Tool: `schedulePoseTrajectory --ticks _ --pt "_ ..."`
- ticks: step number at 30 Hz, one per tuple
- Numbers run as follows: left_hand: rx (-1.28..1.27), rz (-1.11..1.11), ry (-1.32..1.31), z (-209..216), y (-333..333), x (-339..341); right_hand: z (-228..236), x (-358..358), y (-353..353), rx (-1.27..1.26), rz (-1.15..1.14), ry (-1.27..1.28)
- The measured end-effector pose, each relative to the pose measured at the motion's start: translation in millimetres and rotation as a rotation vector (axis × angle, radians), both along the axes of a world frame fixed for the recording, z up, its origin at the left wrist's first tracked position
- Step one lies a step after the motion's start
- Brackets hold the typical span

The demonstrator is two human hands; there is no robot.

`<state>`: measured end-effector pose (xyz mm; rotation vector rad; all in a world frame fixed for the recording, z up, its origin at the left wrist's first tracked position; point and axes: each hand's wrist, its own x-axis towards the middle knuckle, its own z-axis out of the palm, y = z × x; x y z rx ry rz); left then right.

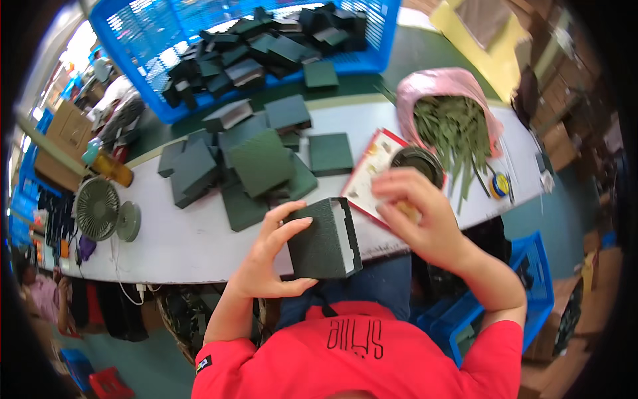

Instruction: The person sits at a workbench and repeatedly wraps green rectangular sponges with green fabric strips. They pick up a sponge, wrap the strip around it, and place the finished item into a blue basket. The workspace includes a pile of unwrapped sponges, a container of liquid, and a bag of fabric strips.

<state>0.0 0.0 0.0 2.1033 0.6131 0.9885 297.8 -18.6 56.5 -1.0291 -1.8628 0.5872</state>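
Observation:
My left hand (269, 256) grips a dark green square box (325, 238) from its left side, holding it just over the near edge of the white table (173, 243). The box's open side with a pale inner edge faces right. My right hand (417, 216) hovers right of the box with fingers curled; something small and tan shows under the fingers, but I cannot tell what it is. A heap of similar dark green boxes and lids (246, 163) lies on the table beyond my left hand.
A blue crate (139, 40) of dark boxes stands at the back. A pink bag of green strips (452, 123), a round dark tin (417, 161), a red-edged card (369, 174), a tape roll (498, 186). A small fan (98, 208) at left. Blue crate (531, 279) lower right.

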Motion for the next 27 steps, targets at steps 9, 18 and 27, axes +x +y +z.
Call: schedulePoseTrajectory --ticks 9,18,27 --pt "0.081 0.242 0.697 -36 -3 24 -121 86 -138 -0.455 -0.783 0.51" --pt "0.125 0.41 0.591 -66 -3 66 -133 213 -48 -0.066 -0.865 -0.154" --pt "0.124 0.388 0.259 -84 6 61 -111 280 138 0.097 -0.753 -0.772"
